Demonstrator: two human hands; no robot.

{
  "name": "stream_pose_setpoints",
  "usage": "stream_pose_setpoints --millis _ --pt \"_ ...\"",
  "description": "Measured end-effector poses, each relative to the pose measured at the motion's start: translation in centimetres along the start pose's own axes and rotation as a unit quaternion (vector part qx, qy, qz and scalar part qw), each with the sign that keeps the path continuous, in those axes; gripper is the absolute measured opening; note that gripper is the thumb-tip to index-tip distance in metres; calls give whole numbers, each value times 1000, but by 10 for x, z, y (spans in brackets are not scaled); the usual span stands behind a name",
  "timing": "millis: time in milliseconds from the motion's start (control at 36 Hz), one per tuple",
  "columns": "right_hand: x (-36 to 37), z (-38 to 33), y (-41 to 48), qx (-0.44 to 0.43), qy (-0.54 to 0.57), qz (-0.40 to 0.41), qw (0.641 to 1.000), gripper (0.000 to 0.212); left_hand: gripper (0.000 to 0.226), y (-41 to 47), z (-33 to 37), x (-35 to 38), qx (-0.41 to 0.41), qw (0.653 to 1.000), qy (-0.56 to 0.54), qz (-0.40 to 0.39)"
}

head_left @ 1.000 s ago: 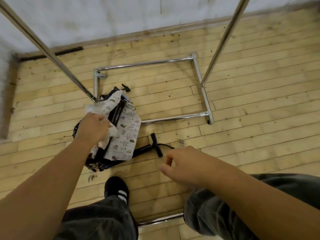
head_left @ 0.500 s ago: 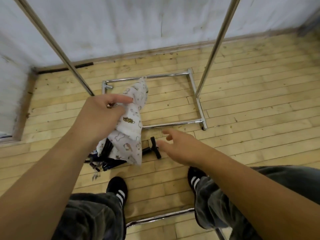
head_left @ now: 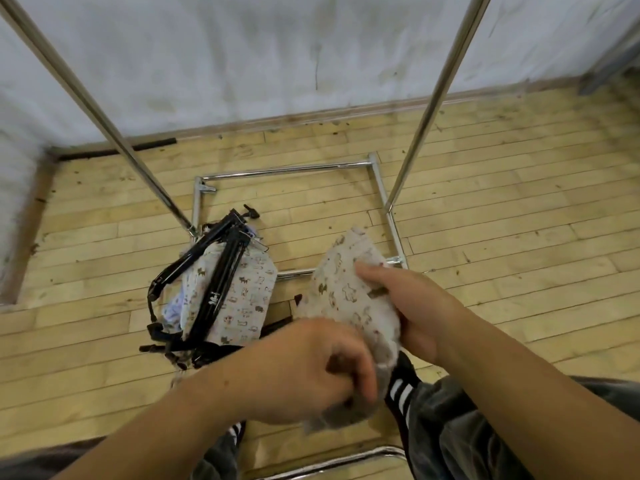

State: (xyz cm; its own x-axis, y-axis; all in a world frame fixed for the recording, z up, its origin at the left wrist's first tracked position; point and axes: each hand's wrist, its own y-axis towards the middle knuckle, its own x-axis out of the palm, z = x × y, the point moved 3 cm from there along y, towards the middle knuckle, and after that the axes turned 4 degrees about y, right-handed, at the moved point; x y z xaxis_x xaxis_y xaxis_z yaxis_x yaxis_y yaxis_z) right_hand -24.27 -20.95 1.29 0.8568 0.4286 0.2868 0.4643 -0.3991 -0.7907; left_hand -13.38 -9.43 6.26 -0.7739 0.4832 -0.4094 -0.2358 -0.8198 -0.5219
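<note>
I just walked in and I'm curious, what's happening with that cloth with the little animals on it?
A person standing on a wooden floor holds a small animal-print cloth up in both grips: the right grip clasps its upper part, the left grip its lower end. Below, more printed cloth lies heaped with black hangers at the foot of a metal clothes rack.

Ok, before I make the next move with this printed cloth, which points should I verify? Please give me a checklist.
1. Left hand grips the lower end of the white animal-print cloth: ok.
2. Right hand holds its upper part: ok.
3. Cloth is apart from the black plastic hangers on the wooden floor: ok.
4. Cloth is spread smooth: not ok, it is bunched.
5. A hanger is inside the cloth: cannot tell.
</note>
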Motion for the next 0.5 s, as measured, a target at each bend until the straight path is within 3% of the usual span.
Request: stream_pose_setpoints --millis 56,111,167,222,306,389,444,500 --pt "-3 -1 3 -19 -32 10 999 26 14 4 -5 1 -12 998 7 -56" --pt "-3 0 4 -37 -90 15 995 23 17 9 -15 -2 -59 996 16 -67" --pt "-1 2 4 -53 -171 7 984 24 18 13 -27 -10 -120 993 6 -18" --pt "4 2 1 -82 -253 -9 964 33 16 16 -38 -21 -170 981 -50 83" --pt "13 -1 -8 -124 -344 -41 930 32 40 21 -49 -34 -223 917 -264 201" --pt "21 -2 -14 -155 -437 -63 884 25 42 25 -55 -42 -202 833 -455 240" --pt "25 1 -16 -149 -472 -92 864 26 37 25 -58 -45 -194 834 -452 252" --pt "28 5 -14 -140 -473 -142 858 29 31 22 -61 -45 -186 858 -405 254"
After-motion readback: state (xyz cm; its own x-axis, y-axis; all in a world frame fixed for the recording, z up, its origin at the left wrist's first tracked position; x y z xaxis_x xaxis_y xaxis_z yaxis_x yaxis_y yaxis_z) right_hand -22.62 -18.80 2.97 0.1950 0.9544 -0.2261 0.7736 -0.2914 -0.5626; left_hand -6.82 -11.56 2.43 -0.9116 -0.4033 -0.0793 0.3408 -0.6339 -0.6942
